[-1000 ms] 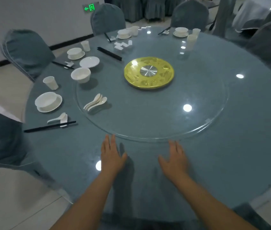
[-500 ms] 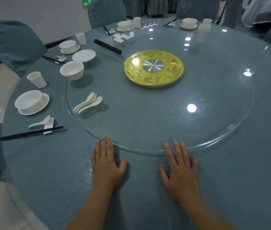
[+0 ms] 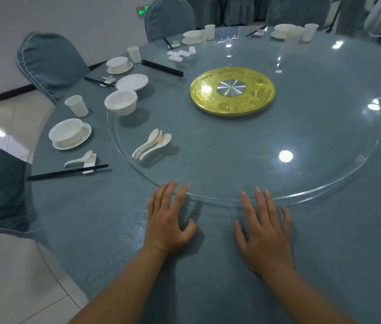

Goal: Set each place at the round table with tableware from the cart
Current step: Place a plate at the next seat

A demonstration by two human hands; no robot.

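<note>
Both hands have slid forward: left hand (image 3: 169, 220) and right hand (image 3: 264, 232) lie flat, fingers spread, holding nothing, fingertips now at the glass turntable (image 3: 325, 146) rim. Spare spoons (image 3: 152, 143) sit at ten o'clock, stacked bowls (image 3: 121, 102) beyond.

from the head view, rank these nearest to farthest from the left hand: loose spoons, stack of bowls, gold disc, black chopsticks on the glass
From the left hand:
1. Loose spoons, just beyond it, near the glass rim.
2. Stack of bowls, farther back left.
3. Gold disc, table centre.
4. Black chopsticks, far left of the glass.
</note>
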